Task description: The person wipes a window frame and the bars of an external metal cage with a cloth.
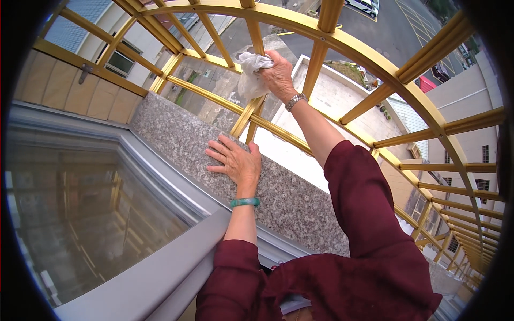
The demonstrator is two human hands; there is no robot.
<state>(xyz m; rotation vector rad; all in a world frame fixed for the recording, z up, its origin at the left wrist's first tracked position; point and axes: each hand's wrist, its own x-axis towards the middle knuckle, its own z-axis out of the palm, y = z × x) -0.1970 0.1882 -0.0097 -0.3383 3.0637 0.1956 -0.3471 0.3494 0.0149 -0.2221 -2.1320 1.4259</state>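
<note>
My right hand (278, 76) is stretched out to the window guard and grips a crumpled white cloth (253, 74). The cloth lies against an upright gold-coloured metal bar (251, 32), hanging down beside it. My left hand (237, 160) rests palm down, fingers spread, on the speckled granite window ledge (297, 200), with nothing in it. A green bangle is on the left wrist and a metal watch on the right. Between the ledge and the right hand runs a gold-coloured horizontal rail (209, 95).
A grey-framed sliding window (168, 261) borders the ledge at lower left. The curved gold-coloured guard rail (361, 52) arches round the ledge. Through its gaps, far below, show a white flat roof (341, 92), a road and parked vehicles. A tiled wall (76, 88) stands at left.
</note>
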